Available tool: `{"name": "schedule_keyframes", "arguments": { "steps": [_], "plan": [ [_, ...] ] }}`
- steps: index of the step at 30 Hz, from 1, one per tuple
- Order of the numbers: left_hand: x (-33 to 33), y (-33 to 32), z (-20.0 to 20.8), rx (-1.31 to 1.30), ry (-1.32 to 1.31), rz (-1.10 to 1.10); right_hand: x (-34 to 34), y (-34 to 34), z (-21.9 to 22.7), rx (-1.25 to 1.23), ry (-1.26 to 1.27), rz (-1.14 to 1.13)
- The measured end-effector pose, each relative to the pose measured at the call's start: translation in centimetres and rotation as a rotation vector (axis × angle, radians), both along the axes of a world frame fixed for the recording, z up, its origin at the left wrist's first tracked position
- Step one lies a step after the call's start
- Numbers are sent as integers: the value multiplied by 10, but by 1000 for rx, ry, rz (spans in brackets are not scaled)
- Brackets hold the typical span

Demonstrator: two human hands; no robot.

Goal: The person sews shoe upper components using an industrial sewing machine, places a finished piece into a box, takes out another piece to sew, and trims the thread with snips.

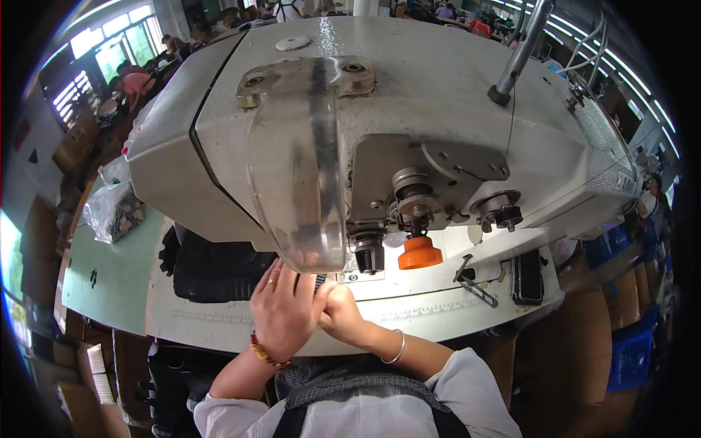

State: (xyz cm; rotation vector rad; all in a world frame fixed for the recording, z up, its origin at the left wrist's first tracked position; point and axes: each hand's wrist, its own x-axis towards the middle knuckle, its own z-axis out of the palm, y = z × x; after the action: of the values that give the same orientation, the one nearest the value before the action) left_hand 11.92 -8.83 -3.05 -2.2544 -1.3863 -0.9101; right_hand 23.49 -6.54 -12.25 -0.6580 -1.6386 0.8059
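Observation:
My left hand lies palm down below the clear plastic guard of a sewing machine, its fingers stretched forward. Right beside it, my right hand is closed, its fingers curled under and its thumb side against the left hand. A small dark ribbed piece shows between the hands; whether the right hand grips it is hidden. To the left of my left fingers lies a stack of black padded pieces. The guard hides the needle area and partly covers my fingertips.
An orange knob hangs from the machine just ahead of my hands. On the right of the table lie metal snips and a black phone-like object. A plastic bag of small pieces sits at the left. Other people work farther back.

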Motion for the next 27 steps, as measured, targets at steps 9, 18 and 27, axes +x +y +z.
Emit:
{"name": "schedule_keyframes", "arguments": {
  "steps": [9, 18, 27],
  "plan": [
    [-9, 3, 12, -28, -41, -89, 15, -16, 15, -45, -68, 10],
    [1, 4, 3, -32, -9, 1, 31, -7, 9, -222, -186, 100],
    [10, 9, -5, 22, 97, 136, 34, 13, 5, -228, -120, 174]
  ]
}}
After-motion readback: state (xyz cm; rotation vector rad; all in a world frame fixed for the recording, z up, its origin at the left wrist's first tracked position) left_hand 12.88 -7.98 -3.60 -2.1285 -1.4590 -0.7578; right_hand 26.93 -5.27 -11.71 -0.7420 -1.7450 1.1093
